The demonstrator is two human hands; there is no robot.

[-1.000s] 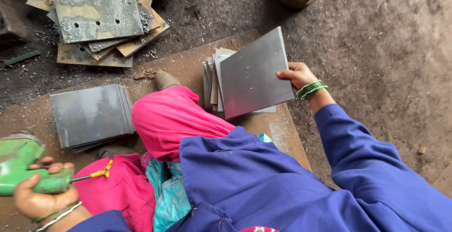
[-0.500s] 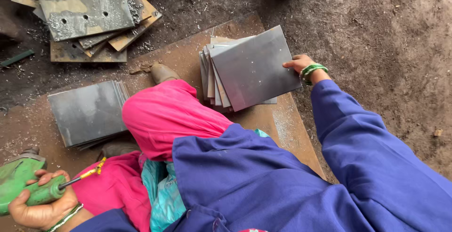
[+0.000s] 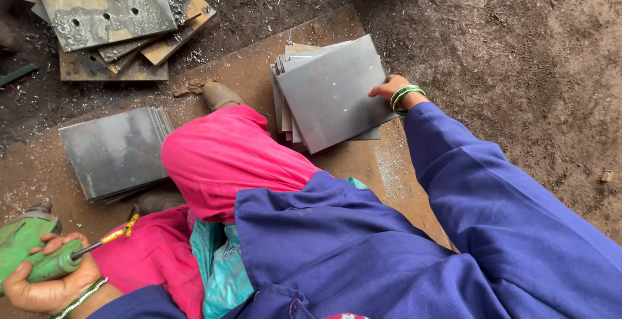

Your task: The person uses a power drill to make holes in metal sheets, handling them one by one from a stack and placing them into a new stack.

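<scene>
Gripping the top grey steel plate (image 3: 330, 92) at its three-o'clock edge, my right hand (image 3: 387, 89) rests on the stack at one o'clock; my left hand (image 3: 48, 286), at eight o'clock, clenches a green drill (image 3: 29, 251).

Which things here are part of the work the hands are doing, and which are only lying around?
In hand:
- right hand on the top grey plate of the stack
- left hand gripping the green power drill

Lying about:
- second stack of grey plates
- pile of rusty drilled plates
- metal shavings on the board
</scene>
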